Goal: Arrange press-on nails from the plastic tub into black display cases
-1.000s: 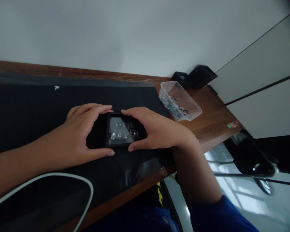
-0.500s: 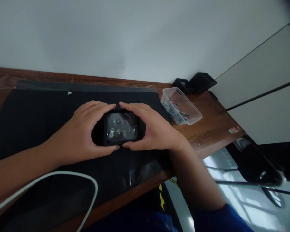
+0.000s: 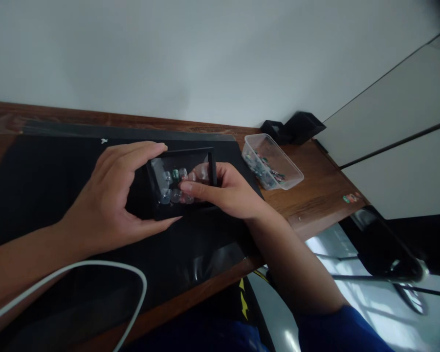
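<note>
Between my two hands is a small black display box [image 3: 211, 164] with a clear window, tilted above the dark mat. Inside show several small glossy pieces [image 3: 175, 175], mostly clear, one green, some pinkish; their kind is hard to make out. My left hand [image 3: 112, 190] grips the box at its left end, fingers along the top edge and thumb along the bottom. Round the right end is my right hand [image 3: 229, 190], its thumb across the front of the window and its fingers behind, partly visible through the clear part.
A clear plastic tub [image 3: 293, 183] with small colourful packets stands on the wooden table [image 3: 308, 195] to the right. Behind it are black boxes [image 3: 302, 128]. A white cable [image 3: 143, 288] loops in front over the black mat [image 3: 205, 249]. A small white scrap [image 3: 104, 141] lies at the back.
The box has been raised and tilted up, so more of its window shows. My right hand has shifted from its top and bottom edges to its right end, thumb now over the window.
</note>
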The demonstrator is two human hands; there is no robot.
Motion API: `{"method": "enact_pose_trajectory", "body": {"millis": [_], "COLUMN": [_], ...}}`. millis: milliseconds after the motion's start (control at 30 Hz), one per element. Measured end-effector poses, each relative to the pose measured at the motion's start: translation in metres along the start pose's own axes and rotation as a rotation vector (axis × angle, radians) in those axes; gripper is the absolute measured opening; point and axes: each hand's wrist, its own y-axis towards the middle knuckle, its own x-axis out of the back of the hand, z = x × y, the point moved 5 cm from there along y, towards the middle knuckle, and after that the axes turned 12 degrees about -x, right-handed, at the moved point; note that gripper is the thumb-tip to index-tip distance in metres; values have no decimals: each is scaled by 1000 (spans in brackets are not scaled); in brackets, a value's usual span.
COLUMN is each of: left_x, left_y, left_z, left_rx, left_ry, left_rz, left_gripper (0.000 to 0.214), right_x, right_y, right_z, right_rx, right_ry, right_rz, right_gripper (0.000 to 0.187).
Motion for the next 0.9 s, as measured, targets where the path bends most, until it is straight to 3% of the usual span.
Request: {"method": "enact_pose_trajectory", "body": {"millis": [67, 167, 267, 400, 500, 633, 900], "left_x": [-4, -12, -18, -24, -22, -20, -27], "left_y": [-4, -13, -20, -17, -14, -13, -21], "left_z": [4, 15, 23, 20, 13, 11, 28], "left_rx": [67, 324, 563, 691, 804, 876, 849], "left_ry": [-113, -381, -589, -743, -755, -770, -798], "left_rz": [29, 89, 107, 204, 189, 184, 220], "left_gripper": [100, 113, 90, 47, 38, 38, 40], "right_x": [0, 3, 3, 0, -3, -2, 7], "right_y": [0, 1, 0, 0, 1, 2, 3], "right_z": [0, 0, 2, 2, 2, 0, -3], "right_rx": [-6, -1, 11, -3, 2, 11, -23], "right_ry": [10, 5, -31, -40, -37, -38, -25], "right_rz": [-34, -99, -106, -82, -49, -77, -165], "right_gripper": [44, 44, 38, 36, 38, 40, 36]}}
